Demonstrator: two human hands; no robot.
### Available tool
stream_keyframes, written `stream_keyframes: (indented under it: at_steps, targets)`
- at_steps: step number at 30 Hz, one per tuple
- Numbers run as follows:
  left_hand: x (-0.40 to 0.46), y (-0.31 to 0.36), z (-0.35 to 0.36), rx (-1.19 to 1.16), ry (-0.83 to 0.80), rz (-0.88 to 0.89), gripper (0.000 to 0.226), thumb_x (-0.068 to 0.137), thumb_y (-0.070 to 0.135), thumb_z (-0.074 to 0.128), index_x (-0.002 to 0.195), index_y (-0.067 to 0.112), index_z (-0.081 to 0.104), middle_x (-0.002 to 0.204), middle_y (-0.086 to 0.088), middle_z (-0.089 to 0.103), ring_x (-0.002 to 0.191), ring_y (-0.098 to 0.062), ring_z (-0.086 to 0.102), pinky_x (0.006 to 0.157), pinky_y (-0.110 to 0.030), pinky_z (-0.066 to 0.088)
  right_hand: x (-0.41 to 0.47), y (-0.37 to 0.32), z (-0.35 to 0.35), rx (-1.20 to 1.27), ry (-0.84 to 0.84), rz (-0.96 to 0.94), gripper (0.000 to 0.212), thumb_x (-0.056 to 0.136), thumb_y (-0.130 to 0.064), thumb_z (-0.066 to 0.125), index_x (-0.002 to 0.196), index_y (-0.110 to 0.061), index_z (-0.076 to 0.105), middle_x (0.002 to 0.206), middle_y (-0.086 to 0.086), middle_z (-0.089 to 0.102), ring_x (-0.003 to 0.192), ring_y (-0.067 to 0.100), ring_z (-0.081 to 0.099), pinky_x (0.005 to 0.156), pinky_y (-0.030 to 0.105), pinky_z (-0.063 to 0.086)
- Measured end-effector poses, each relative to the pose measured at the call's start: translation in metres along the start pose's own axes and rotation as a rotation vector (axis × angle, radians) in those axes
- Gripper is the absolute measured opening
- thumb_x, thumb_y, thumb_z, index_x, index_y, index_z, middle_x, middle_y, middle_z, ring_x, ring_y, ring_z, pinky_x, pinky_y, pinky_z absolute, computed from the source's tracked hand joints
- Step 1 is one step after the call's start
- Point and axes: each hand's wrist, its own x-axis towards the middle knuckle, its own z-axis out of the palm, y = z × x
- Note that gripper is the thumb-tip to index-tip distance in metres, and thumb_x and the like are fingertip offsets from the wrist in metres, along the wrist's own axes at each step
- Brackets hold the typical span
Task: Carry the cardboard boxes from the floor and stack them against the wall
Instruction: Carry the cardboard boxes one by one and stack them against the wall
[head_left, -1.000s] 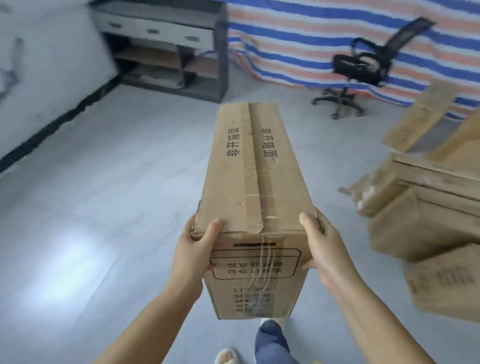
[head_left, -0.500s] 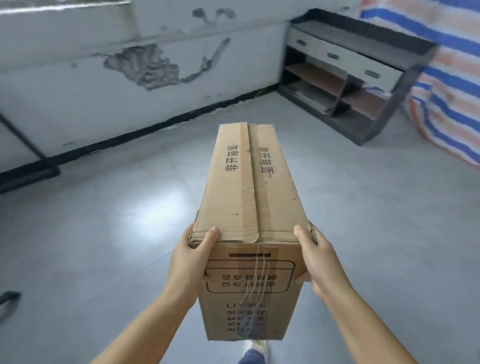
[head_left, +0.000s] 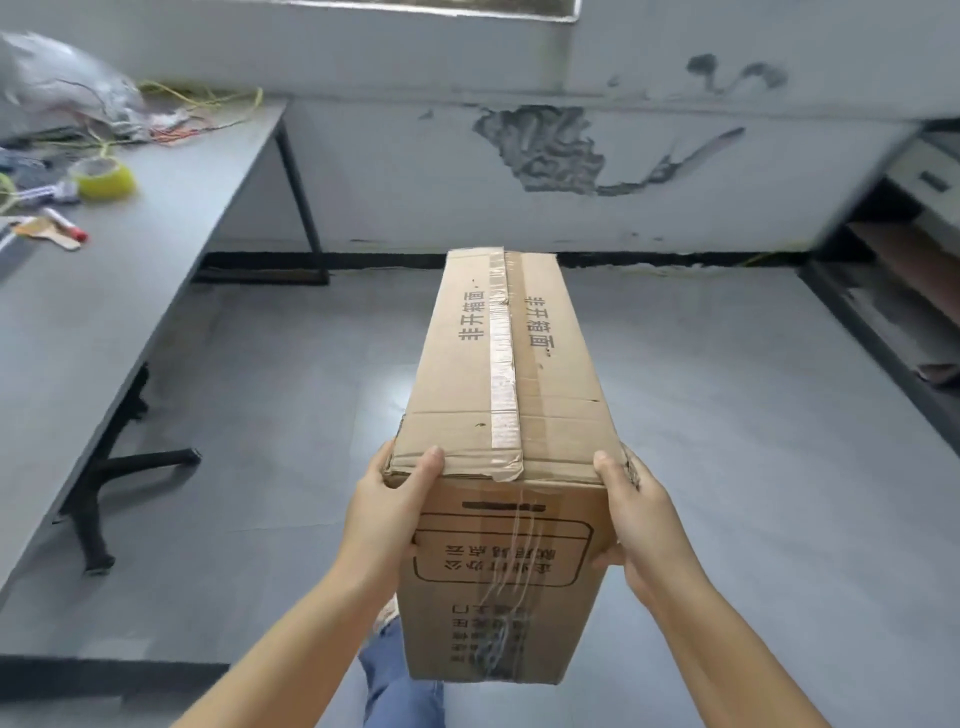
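Observation:
A long brown cardboard box (head_left: 506, 395), taped along its top and printed with black characters, is held off the floor in front of me, its long axis pointing at the wall (head_left: 467, 171). My left hand (head_left: 387, 512) grips its near left corner with the thumb over the top edge. My right hand (head_left: 636, 525) grips the near right corner the same way. The fingers on the box's sides are hidden. The wall ahead is white with a patch of peeled plaster and a black skirting.
A grey table (head_left: 130, 270) on black legs stands at the left, carrying a yellow tape roll (head_left: 104, 178), wires and small tools. A dark shelf unit (head_left: 904, 270) stands at the right. Grey floor (head_left: 727, 415) stretches to the wall.
The view has swung left: the pile of boxes, chair and striped tarp are gone, and the wall and table now face me. The box stays in the same grip.

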Motion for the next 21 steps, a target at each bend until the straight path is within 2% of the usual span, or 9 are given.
stream_keyframes:
  at_steps: [3, 6, 12, 16, 19, 21]
  targets:
    - [0.058, 0.024, -0.023, -0.020, 0.013, -0.003, 0.015, 0.087, 0.041, 0.063, 0.102, 0.042, 0.063, 0.085, 0.021, 0.071, 0.070, 0.001, 0.068, 0.056, -0.032, 0.055, 0.046, -0.020, 0.051, 0.004, -0.011, -0.007, 0.032, 0.098, -0.036, 0.045, 0.129, -0.038, 0.054, 0.106, -0.012, 0.068, 0.097, 0.013, 0.065, 0.073, 0.037, 0.053]
    - [0.115, 0.057, -0.049, -0.035, 0.032, -0.018, 0.015, 0.088, 0.039, 0.063, 0.102, 0.039, 0.062, 0.081, 0.022, 0.071, 0.066, 0.002, 0.067, 0.045, -0.024, 0.051, 0.087, -0.049, 0.102, 0.000, -0.016, 0.010, 0.033, 0.098, -0.036, 0.044, 0.130, -0.035, 0.054, 0.108, -0.009, 0.069, 0.098, 0.015, 0.065, 0.074, 0.039, 0.053]
    - [0.211, 0.111, -0.092, -0.048, 0.067, -0.008, 0.015, 0.089, 0.034, 0.063, 0.104, 0.035, 0.063, 0.079, 0.021, 0.071, 0.065, 0.003, 0.067, 0.041, -0.017, 0.046, 0.159, -0.099, 0.190, -0.015, -0.042, 0.036, 0.034, 0.098, -0.037, 0.044, 0.131, -0.030, 0.053, 0.107, -0.005, 0.069, 0.091, 0.017, 0.067, 0.052, 0.033, 0.051]
    - [0.266, 0.138, -0.110, -0.063, 0.091, 0.012, 0.010, 0.090, 0.030, 0.062, 0.100, 0.033, 0.064, 0.078, 0.023, 0.071, 0.064, 0.005, 0.066, 0.041, -0.016, 0.046, 0.209, -0.130, 0.236, -0.025, -0.074, 0.029, 0.037, 0.098, -0.037, 0.045, 0.134, -0.032, 0.051, 0.104, -0.007, 0.069, 0.085, 0.016, 0.069, 0.050, 0.035, 0.050]
    - [0.312, 0.154, -0.116, -0.068, 0.122, 0.004, 0.007, 0.091, 0.031, 0.062, 0.094, 0.037, 0.063, 0.075, 0.026, 0.069, 0.062, 0.007, 0.065, 0.039, -0.018, 0.047, 0.254, -0.149, 0.265, -0.015, -0.110, 0.016, 0.035, 0.098, -0.035, 0.046, 0.132, -0.031, 0.052, 0.102, -0.009, 0.070, 0.083, 0.012, 0.069, 0.045, 0.027, 0.048]
    - [0.345, 0.165, -0.116, -0.063, 0.140, -0.003, 0.007, 0.090, 0.033, 0.062, 0.092, 0.040, 0.062, 0.075, 0.027, 0.069, 0.061, 0.008, 0.064, 0.038, -0.020, 0.048, 0.287, -0.162, 0.283, -0.018, -0.144, 0.022, 0.032, 0.098, -0.035, 0.046, 0.129, -0.033, 0.054, 0.103, -0.009, 0.070, 0.083, 0.013, 0.069, 0.044, 0.028, 0.048]
